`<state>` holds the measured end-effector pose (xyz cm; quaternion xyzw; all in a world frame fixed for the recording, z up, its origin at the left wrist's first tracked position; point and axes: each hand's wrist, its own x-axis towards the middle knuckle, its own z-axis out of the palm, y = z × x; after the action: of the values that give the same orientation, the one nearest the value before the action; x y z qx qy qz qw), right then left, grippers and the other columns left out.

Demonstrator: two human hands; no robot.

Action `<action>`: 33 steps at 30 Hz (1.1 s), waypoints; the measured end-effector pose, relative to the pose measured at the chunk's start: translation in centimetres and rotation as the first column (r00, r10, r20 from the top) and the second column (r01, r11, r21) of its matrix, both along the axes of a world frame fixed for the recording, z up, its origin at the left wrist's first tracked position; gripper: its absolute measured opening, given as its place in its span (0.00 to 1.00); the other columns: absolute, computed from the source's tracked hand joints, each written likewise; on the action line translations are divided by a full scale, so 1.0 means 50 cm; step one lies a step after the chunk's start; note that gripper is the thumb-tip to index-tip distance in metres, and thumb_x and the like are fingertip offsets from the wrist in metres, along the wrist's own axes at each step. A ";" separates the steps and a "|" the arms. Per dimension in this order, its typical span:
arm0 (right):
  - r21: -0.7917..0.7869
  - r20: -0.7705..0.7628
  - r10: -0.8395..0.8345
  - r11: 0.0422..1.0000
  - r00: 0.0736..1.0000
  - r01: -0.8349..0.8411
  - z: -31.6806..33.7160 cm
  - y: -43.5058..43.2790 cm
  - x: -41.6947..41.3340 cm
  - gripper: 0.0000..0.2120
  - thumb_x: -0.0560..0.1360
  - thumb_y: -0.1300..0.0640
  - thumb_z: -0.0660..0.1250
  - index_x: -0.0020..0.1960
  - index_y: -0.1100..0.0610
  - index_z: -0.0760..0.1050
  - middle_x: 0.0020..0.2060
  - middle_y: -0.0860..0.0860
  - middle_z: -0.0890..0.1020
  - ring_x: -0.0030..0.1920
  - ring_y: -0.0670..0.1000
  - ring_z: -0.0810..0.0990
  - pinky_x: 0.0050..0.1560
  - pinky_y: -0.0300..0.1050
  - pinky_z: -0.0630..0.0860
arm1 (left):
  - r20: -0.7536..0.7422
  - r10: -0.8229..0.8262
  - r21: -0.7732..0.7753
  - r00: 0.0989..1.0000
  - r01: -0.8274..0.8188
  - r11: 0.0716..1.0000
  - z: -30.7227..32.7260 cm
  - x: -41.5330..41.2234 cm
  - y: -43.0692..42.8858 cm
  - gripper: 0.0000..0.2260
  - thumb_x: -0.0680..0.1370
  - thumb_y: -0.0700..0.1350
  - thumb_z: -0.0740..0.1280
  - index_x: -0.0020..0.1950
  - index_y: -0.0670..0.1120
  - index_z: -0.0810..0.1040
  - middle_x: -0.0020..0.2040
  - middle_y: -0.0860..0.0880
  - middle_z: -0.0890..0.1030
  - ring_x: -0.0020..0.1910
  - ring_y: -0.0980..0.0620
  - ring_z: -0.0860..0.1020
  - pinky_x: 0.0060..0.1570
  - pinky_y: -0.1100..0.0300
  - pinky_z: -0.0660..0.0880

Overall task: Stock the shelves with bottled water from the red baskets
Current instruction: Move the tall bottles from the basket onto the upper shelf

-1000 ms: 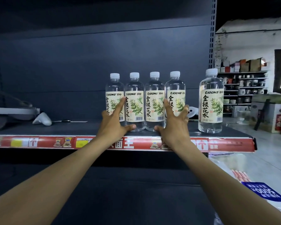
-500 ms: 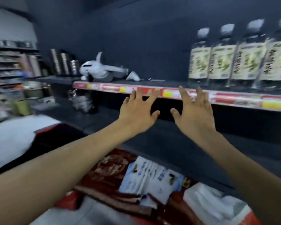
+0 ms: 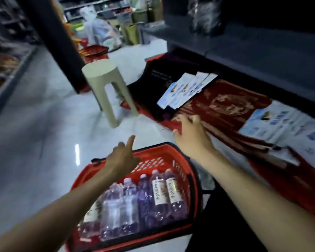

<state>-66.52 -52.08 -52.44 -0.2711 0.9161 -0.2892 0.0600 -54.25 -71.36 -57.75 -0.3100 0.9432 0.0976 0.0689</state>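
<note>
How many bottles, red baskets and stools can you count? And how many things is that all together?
Bottles: 6 that show, though they are blurry
Red baskets: 2, the near basket and the far basket, which may be a stack
Stool: 1
Total: 9

Both bare arms reach forward and down.
Left hand (image 3: 121, 157) empty, index finger extended; right hand (image 3: 191, 135) empty, fingers (image 3: 195, 118) loosely spread.
</note>
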 end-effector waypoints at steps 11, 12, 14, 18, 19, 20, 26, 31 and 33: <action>0.126 0.527 0.202 0.942 0.826 -0.311 -0.355 -0.106 0.238 0.15 0.78 0.54 0.63 0.63 0.56 0.71 0.48 0.55 0.78 0.47 0.56 0.79 0.43 0.47 0.76 | -0.040 0.623 0.272 0.781 -0.591 0.759 -0.253 0.311 -0.096 0.25 0.75 0.54 0.70 0.66 0.41 0.70 0.51 0.40 0.81 0.43 0.43 0.83 0.40 0.49 0.81; 0.092 0.546 0.235 0.938 0.804 -0.336 -0.358 -0.111 0.238 0.16 0.79 0.53 0.63 0.65 0.55 0.70 0.41 0.52 0.77 0.40 0.53 0.77 0.35 0.45 0.71 | -0.010 0.673 0.355 0.740 -0.626 0.694 -0.272 0.331 -0.103 0.24 0.74 0.57 0.70 0.61 0.40 0.74 0.44 0.43 0.84 0.36 0.47 0.84 0.34 0.53 0.81; 0.060 0.623 0.247 0.931 0.743 -0.359 -0.373 -0.119 0.235 0.19 0.79 0.51 0.63 0.68 0.54 0.66 0.36 0.49 0.75 0.32 0.49 0.74 0.30 0.44 0.67 | 0.004 0.677 0.418 0.736 -0.616 0.668 -0.298 0.361 -0.108 0.25 0.72 0.65 0.70 0.51 0.43 0.78 0.35 0.48 0.85 0.29 0.52 0.83 0.31 0.57 0.80; 0.076 0.772 0.194 0.918 0.606 -0.390 -0.399 -0.133 0.249 0.28 0.77 0.47 0.65 0.72 0.57 0.63 0.54 0.53 0.78 0.44 0.50 0.78 0.40 0.45 0.74 | -0.033 0.711 0.487 0.703 -0.610 0.626 -0.321 0.379 -0.095 0.29 0.67 0.71 0.70 0.48 0.45 0.78 0.36 0.47 0.85 0.31 0.49 0.84 0.33 0.53 0.82; 0.087 0.798 0.177 0.912 0.576 -0.400 -0.403 -0.138 0.254 0.30 0.77 0.47 0.66 0.74 0.57 0.62 0.58 0.54 0.77 0.49 0.51 0.78 0.42 0.44 0.74 | -0.026 0.729 0.532 0.684 -0.608 0.589 -0.318 0.377 -0.082 0.28 0.68 0.69 0.70 0.49 0.45 0.79 0.37 0.46 0.85 0.33 0.46 0.84 0.34 0.52 0.82; 0.100 0.815 0.156 0.911 0.558 -0.401 -0.406 -0.143 0.258 0.33 0.76 0.46 0.67 0.75 0.58 0.61 0.61 0.55 0.77 0.53 0.52 0.78 0.44 0.44 0.74 | -0.018 0.746 0.598 0.665 -0.591 0.541 -0.317 0.370 -0.065 0.25 0.71 0.66 0.70 0.49 0.44 0.79 0.39 0.44 0.85 0.36 0.43 0.84 0.36 0.51 0.82; 0.114 0.862 -0.006 0.976 0.507 -0.183 -0.446 -0.159 0.260 0.35 0.69 0.48 0.77 0.68 0.59 0.64 0.57 0.53 0.80 0.47 0.48 0.79 0.41 0.38 0.74 | 0.008 0.791 0.786 0.611 -0.493 0.373 -0.319 0.320 -0.018 0.16 0.77 0.56 0.68 0.54 0.45 0.80 0.45 0.42 0.85 0.44 0.41 0.84 0.43 0.52 0.79; 0.104 0.890 -0.062 0.992 0.451 -0.069 -0.457 -0.160 0.251 0.38 0.66 0.52 0.79 0.68 0.59 0.64 0.54 0.53 0.80 0.51 0.52 0.80 0.46 0.42 0.77 | -0.019 0.790 0.804 0.613 -0.461 0.377 -0.308 0.324 -0.016 0.18 0.76 0.57 0.68 0.56 0.44 0.79 0.45 0.43 0.86 0.44 0.42 0.84 0.42 0.52 0.79; 0.035 0.951 -0.020 0.998 0.307 -0.042 -0.447 -0.149 0.245 0.18 0.70 0.55 0.76 0.54 0.56 0.71 0.47 0.50 0.80 0.45 0.47 0.79 0.41 0.40 0.76 | -0.032 0.790 0.817 0.613 -0.439 0.373 -0.302 0.323 -0.013 0.18 0.76 0.57 0.68 0.56 0.43 0.80 0.44 0.43 0.86 0.43 0.43 0.85 0.41 0.52 0.80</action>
<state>-54.24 -59.52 -74.78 -0.0535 0.7107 -0.3684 0.5969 -38.09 -72.03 -72.83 -0.5609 0.6108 0.5556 -0.0590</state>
